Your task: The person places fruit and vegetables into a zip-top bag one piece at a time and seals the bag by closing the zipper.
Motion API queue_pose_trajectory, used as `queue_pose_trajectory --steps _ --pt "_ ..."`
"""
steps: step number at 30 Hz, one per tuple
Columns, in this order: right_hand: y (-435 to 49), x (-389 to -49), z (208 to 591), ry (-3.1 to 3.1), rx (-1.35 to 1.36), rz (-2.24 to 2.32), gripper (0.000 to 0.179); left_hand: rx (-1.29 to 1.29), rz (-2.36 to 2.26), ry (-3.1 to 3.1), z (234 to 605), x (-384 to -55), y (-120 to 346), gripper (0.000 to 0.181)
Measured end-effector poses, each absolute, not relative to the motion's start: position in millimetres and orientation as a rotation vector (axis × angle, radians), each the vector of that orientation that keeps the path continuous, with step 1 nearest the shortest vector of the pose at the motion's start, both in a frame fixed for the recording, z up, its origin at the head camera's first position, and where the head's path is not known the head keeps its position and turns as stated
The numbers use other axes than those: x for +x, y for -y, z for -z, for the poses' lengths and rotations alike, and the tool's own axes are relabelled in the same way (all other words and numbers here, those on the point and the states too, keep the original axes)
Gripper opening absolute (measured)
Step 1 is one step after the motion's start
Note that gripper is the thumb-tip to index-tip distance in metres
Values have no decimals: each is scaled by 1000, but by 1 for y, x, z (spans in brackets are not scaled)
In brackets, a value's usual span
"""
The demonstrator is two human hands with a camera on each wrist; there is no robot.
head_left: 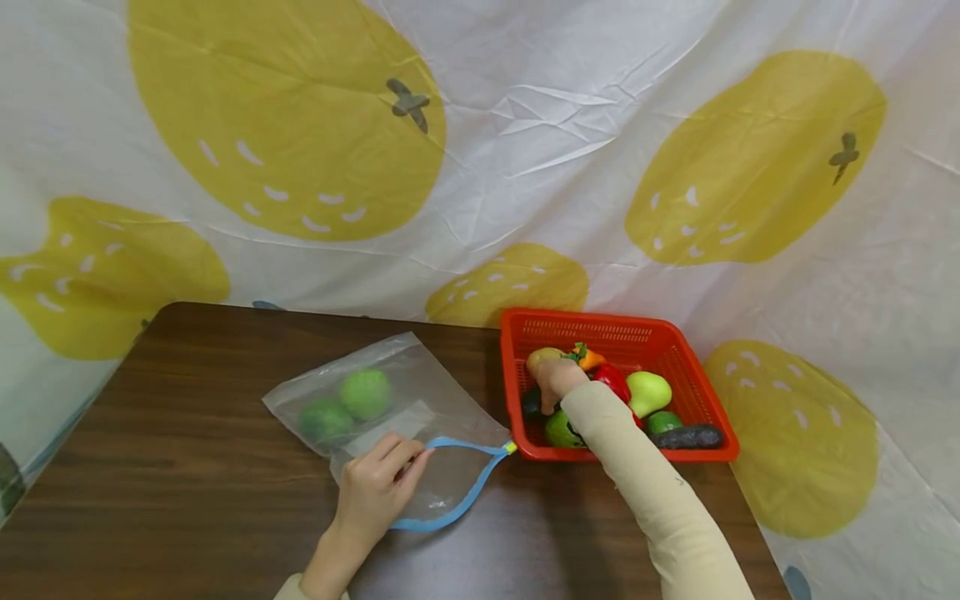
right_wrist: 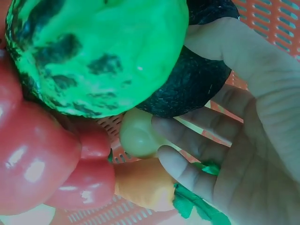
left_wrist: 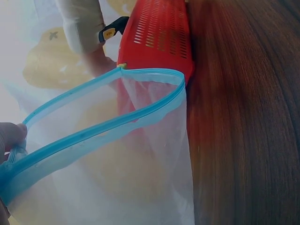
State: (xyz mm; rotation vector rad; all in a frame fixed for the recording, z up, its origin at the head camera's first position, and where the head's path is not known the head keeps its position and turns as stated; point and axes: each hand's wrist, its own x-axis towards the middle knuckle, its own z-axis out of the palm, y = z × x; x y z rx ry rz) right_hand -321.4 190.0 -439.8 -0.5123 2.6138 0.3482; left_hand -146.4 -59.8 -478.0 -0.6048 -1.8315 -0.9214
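- My left hand (head_left: pixel 375 492) pinched the blue zip edge of the clear bag (head_left: pixel 408 400) between thumb and fingers, holding the mouth open toward the basket; the left wrist view showed the blue rim (left_wrist: pixel 108 117) gaping in a loop.
- The bag lay flat on the brown table (head_left: pixel 187 467), left of the basket, with two green round fruits (head_left: pixel 365 393) inside at its far end.
- My right hand (head_left: pixel 557 381) was down in the red basket (head_left: pixel 690 367) at the table's right far side, fingers loosely spread and gripping nothing.
- In the right wrist view its fingers (right_wrist: pixel 187 140) touched a dark avocado (right_wrist: pixel 187 84) and a small pale fruit (right_wrist: pixel 137 138).
- Beside these sat a mottled green fruit (right_wrist: pixel 93 51), a red pepper (right_wrist: pixel 42 164) and an orange carrot (right_wrist: pixel 145 185).
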Motion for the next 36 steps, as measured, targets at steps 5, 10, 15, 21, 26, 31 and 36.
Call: queue_pose_trajectory --steps 5,10,15,21,26,31,36 --pt "-201 -320 434 -2610 -448 -148 39 -608 917 1825 479 -147 59 31" --pt "-215 -320 427 -2605 -506 34 52 -599 909 1823 480 -148 60 33" --pt "-233 -307 419 -2710 -660 287 56 -594 911 1824 481 -148 61 33" --pt "-248 -274 415 -2830 -726 712 55 -586 900 1819 480 -148 64 33" --pt "-245 -236 421 -2763 -769 1132 54 -586 906 1821 478 -149 63 33" --pt "-224 -191 427 -2583 -864 1422 53 -591 913 1818 477 -150 60 33" --pt "-192 -154 423 -2469 -970 1524 53 -590 919 1810 477 -152 57 33"
